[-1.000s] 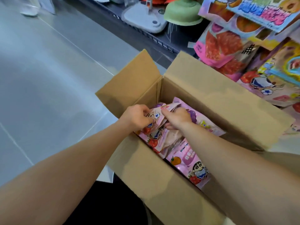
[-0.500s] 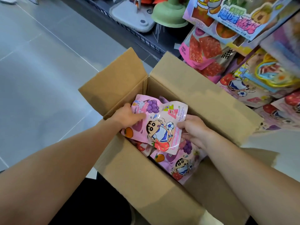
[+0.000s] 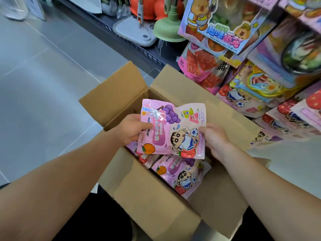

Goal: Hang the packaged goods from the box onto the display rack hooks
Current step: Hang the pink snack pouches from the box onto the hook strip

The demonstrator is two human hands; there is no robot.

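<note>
Head view. One open cardboard box (image 3: 156, 202), flaps spread. One pink snack packet (image 3: 172, 129) held flat above the box opening, printed face up: grapes, orange, strawberry, cartoon figure with a football. Left hand (image 3: 133, 131) grips its left edge, thumb curled over the front, fingers hidden beneath. Right hand (image 3: 213, 138) holds the right edge, thumb on the front, remaining fingers hidden behind the packet. Inside the box, one more packet (image 3: 180, 173) of the same print lies in plain view; parts of at least two others show at its left, count uncertain since the held packet covers that corner. Display rack (image 3: 260, 75) at upper right is crowded with hanging packets, overlapping, hooks not visible, top and right rows cut off by the frame. Beyond the box: dark shelf (image 3: 121, 40) carrying a grey mop head (image 3: 135, 32), green plunger (image 3: 168, 30) and an orange item, partly cut off. Grey tiled floor (image 3: 43, 93) at left.
</note>
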